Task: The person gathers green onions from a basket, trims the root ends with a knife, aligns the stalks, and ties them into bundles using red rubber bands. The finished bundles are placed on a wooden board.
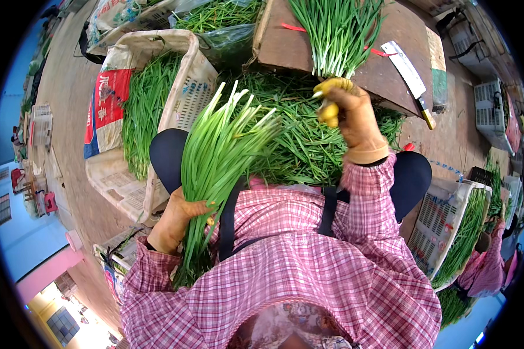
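Observation:
My left hand (177,218), in an orange-tan glove, grips a loose bundle of garlic chives (218,144) against my lap. The pale stalk ends fan out away from me, and the leaf tips hang by my left sleeve. My right hand (345,107), gloved with yellow coverings on its fingers, is raised over the pile with its fingers curled. A small pale tip shows at those fingers; whether they hold a stalk I cannot tell. Just beyond is another bundle of chives (338,39) on a wooden board (284,48), with red ties beside it. Loose leaves (305,144) lie heaped between my knees.
A cleaver-like knife (406,72) lies on the board's right side, its handle over the edge. At my left stands a plastic crate (192,87) of chives with a printed sack (109,96). Another filled crate (436,222) is at right, near a person in a checked garment (484,270).

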The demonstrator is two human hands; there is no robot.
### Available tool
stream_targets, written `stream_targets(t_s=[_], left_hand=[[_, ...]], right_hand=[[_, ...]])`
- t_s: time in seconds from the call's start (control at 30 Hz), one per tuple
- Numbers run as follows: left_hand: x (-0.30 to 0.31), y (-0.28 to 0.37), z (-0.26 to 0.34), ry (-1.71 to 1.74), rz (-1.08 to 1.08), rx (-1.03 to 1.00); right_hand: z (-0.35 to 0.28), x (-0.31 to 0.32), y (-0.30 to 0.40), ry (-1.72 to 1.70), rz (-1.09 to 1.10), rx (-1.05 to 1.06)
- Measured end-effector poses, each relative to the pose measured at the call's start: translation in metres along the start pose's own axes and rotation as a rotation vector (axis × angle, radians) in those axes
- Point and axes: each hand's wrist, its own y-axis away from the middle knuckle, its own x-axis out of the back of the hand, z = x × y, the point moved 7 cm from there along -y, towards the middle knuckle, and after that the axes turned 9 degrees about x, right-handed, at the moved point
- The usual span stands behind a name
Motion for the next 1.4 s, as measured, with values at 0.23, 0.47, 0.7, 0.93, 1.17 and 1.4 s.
stream_targets(t_s=[0.23, 0.47, 0.7, 0.93, 1.17, 1.4], left_hand=[[-0.003, -0.004, 0.002, -0.006, 0.025, -0.010], [-0.011, 0.017, 0.012, 0.021, 0.060, 0.061], [-0.026, 0.021, 0.014, 0.212, -0.059, 0.060], [-0.018, 0.012, 0.012, -0.002, 0.079, 0.006], [-0.011, 0.017, 0.012, 0.007, 0.138, 0.024], [-0.006, 0.009, 0.010, -0.048, 0.152, -0.064]], right_hand=[[0.033, -0.076, 0.018, 1.047, -0.234, -0.051], [0.037, -0.006, -0.010, 0.361, 0.213, -0.092], [0.034, 0.037, 0.008, 0.492, 0.306, -0.137], [0.006, -0.078, 0.011, 1.355, -0.312, 0.624], [0.028, -0.021, -0.002, 1.146, -0.055, 0.456], [0.016, -0.038, -0.002, 1.214, -0.192, 0.558]])
